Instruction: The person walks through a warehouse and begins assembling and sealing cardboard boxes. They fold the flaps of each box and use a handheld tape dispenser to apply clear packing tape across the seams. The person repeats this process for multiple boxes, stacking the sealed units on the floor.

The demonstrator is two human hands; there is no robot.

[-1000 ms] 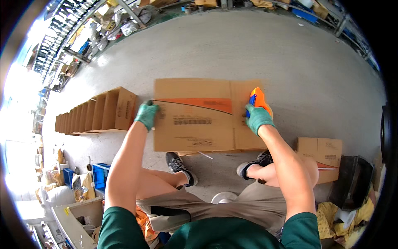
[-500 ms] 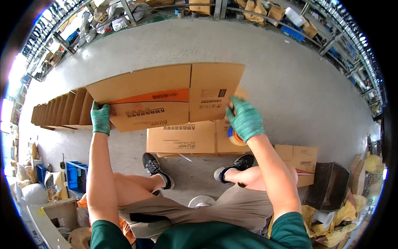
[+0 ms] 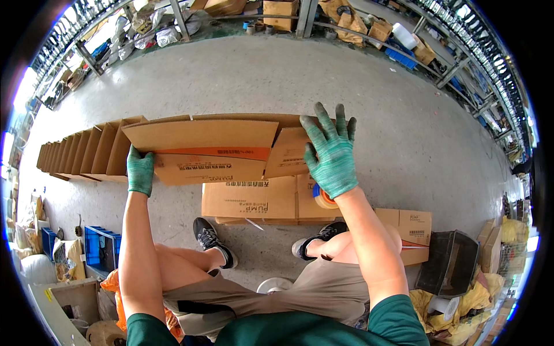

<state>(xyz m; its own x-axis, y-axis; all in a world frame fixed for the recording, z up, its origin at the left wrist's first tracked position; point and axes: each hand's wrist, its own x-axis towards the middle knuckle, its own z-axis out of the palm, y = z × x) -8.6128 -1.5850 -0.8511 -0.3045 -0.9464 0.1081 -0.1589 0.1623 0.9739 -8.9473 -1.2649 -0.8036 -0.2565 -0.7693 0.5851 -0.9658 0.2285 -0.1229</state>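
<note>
A brown cardboard carton (image 3: 213, 138) with an orange stripe is held up in front of me, partly opened out, its upper flaps standing. My left hand (image 3: 140, 170), in a green glove, grips its left edge, thumb on the near face. My right hand (image 3: 332, 153), gloved alike, is at the carton's right end, fingers spread and palm side against or just in front of the right panel (image 3: 287, 151); whether it touches I cannot tell. Below lie flat folded cartons (image 3: 248, 200) on the floor, with a roll of tape (image 3: 324, 198) on them, partly behind my right wrist.
A row of opened cartons (image 3: 86, 149) stands at the left. Blue crates (image 3: 103, 248) are at the lower left. Another flat carton (image 3: 412, 233) and a black bin (image 3: 449, 262) lie at the right. Shelving with boxes (image 3: 281, 14) lines the far side.
My right hand has opened from a grip on the carton's right end, its fingers now spread upward. The carton has unfolded, with back panels showing and its right panel angled. My left hand keeps its hold.
</note>
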